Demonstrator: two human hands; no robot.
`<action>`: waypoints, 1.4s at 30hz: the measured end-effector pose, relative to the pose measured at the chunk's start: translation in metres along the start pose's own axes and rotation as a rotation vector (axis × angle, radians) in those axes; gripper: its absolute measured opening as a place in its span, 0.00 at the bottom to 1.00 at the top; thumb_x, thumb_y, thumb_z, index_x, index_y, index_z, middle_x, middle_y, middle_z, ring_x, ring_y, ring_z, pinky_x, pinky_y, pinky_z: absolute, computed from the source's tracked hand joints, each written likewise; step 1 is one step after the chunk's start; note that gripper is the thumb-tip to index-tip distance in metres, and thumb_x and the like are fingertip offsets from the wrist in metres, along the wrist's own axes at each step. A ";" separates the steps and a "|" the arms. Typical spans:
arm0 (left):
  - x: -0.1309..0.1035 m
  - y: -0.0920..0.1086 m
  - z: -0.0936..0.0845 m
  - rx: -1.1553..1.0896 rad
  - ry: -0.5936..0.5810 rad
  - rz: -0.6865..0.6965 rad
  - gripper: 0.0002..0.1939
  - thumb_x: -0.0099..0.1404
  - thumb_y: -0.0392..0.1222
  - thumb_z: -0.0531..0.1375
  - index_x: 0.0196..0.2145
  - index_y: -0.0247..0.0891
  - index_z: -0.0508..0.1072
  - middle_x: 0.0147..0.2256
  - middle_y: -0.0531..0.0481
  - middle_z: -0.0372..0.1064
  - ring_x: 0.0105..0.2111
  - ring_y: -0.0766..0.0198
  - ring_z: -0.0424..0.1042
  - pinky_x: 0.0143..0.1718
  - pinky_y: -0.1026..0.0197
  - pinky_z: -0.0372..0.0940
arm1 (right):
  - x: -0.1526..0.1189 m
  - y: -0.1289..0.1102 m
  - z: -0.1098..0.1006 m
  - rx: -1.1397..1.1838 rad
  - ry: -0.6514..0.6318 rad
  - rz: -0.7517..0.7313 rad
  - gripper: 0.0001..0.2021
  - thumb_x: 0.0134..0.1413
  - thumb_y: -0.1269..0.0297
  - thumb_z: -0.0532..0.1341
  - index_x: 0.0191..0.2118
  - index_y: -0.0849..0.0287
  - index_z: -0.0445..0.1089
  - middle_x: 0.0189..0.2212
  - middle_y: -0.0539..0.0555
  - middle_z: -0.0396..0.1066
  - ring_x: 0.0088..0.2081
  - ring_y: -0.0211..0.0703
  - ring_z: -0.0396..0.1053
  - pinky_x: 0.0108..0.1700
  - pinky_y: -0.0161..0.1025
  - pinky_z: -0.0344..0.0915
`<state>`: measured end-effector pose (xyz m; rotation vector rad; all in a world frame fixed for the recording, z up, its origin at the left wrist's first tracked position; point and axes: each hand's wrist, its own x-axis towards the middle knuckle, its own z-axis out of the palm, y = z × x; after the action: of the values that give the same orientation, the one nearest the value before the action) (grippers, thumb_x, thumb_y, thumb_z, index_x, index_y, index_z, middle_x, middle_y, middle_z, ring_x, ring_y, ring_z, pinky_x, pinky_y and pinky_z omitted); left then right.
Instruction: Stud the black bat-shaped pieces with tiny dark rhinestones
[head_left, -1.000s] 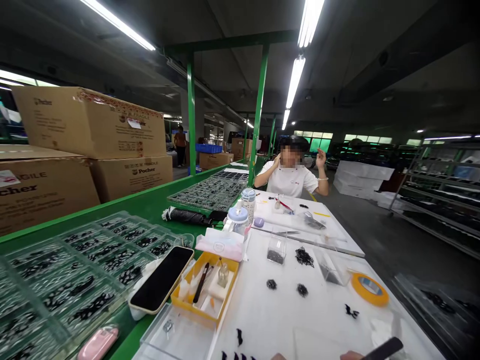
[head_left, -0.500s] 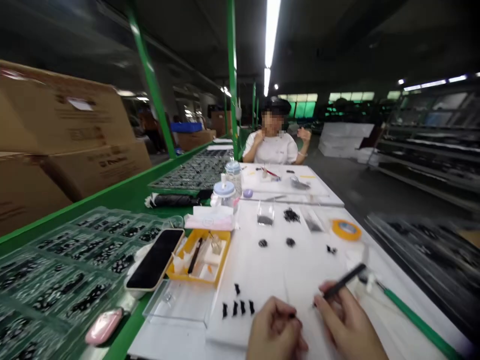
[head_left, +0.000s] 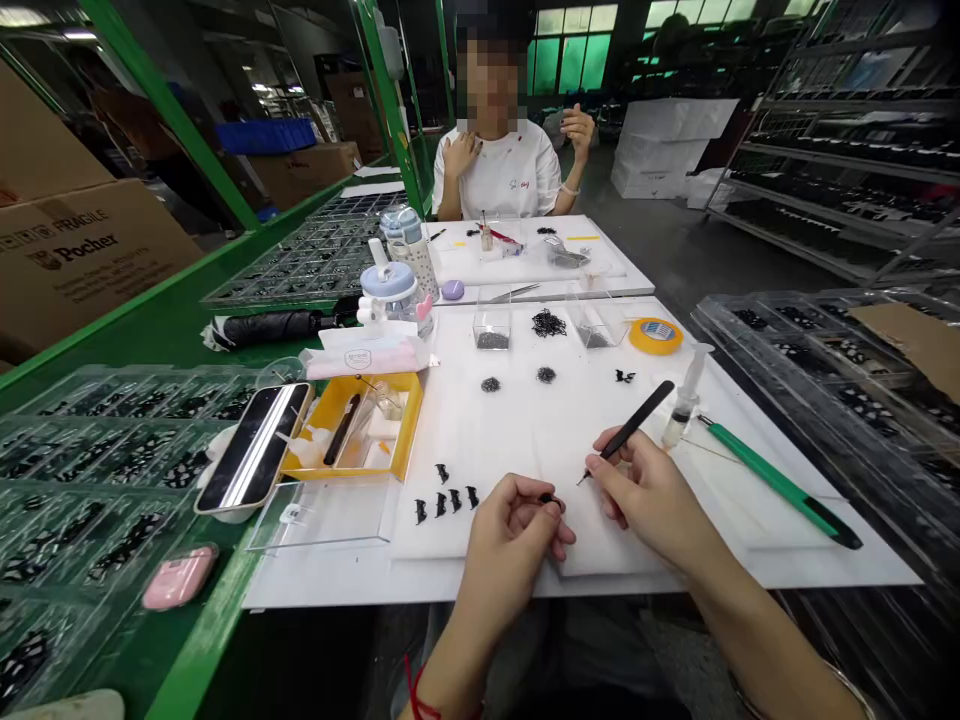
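My left hand (head_left: 519, 522) is closed, pinching a small black part (head_left: 552, 501) between thumb and fingers. In my right hand (head_left: 637, 485) are black tweezers (head_left: 636, 424), slanted like a pen, their fine tip pointing down and left, apart from the part. Both hands are above the white foam pad (head_left: 510, 430). Left of my left hand, several small black pieces (head_left: 442, 501) stand in a row, with one more (head_left: 442, 472) behind it. Farther back lie two little piles of tiny black bits (head_left: 490, 384) and a larger black heap (head_left: 549, 322).
A yellow tray (head_left: 410, 425), a phone (head_left: 255, 445) and a clear lid (head_left: 322, 515) sit on the left. At right are a syringe (head_left: 686, 395), a green-handled tool (head_left: 772, 475) and yellow tape (head_left: 655, 336). A co-worker (head_left: 499, 165) sits opposite, hands raised. Compartment trays (head_left: 112, 440) flank the table.
The view has tilted down, so the table and both hands appear higher and more of my forearms shows. Both hands keep their hold on the part and tweezers.
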<state>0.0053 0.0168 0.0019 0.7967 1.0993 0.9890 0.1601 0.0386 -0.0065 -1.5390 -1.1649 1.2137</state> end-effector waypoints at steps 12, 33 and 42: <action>-0.001 0.001 0.001 0.001 -0.015 -0.003 0.07 0.57 0.37 0.62 0.33 0.34 0.67 0.21 0.53 0.71 0.19 0.70 0.66 0.24 0.66 0.60 | -0.002 -0.004 -0.003 0.055 -0.027 0.010 0.14 0.55 0.54 0.59 0.40 0.58 0.57 0.16 0.43 0.58 0.17 0.32 0.58 0.19 0.30 0.55; -0.001 0.002 0.002 -0.010 -0.008 0.004 0.07 0.57 0.37 0.63 0.33 0.34 0.68 0.21 0.52 0.72 0.18 0.69 0.66 0.24 0.66 0.60 | 0.000 0.002 -0.008 0.046 -0.086 0.005 0.13 0.56 0.55 0.58 0.40 0.57 0.57 0.16 0.43 0.58 0.17 0.31 0.57 0.19 0.29 0.54; -0.002 0.002 0.003 -0.016 -0.004 0.003 0.06 0.58 0.36 0.62 0.33 0.34 0.68 0.21 0.52 0.72 0.19 0.70 0.66 0.24 0.67 0.61 | 0.001 0.000 -0.007 0.037 -0.085 0.002 0.12 0.56 0.55 0.58 0.40 0.57 0.58 0.17 0.43 0.59 0.17 0.31 0.57 0.19 0.28 0.54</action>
<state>0.0069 0.0160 0.0053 0.7870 1.0859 0.9974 0.1674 0.0388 -0.0057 -1.4734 -1.1894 1.3057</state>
